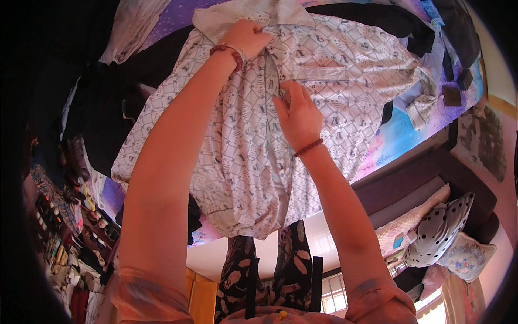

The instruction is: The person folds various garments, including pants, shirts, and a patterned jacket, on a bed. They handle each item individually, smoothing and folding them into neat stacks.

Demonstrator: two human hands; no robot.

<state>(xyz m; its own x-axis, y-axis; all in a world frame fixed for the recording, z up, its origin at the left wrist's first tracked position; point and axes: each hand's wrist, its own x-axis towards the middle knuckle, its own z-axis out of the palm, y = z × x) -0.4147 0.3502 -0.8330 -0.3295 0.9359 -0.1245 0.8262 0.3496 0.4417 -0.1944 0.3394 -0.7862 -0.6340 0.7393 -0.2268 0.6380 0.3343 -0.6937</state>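
Observation:
A light patterned button-front shirt lies front side up before me, its collar at the top and a chest pocket on the right. Just below the collar, my left hand is closed on the upper end of the front placket. Lower down on the same front edge, my right hand pinches the fabric between thumb and fingers. Between the two hands the placket gapes a little. The cloth is bunched in lengthwise folds below them, and one sleeve end is crumpled at the right.
Black garments lie left of the shirt, another behind it. A white folded garment is at the upper left. Small dark boxes rest on the colourful bedcover. A sofa with cushions stands at the right.

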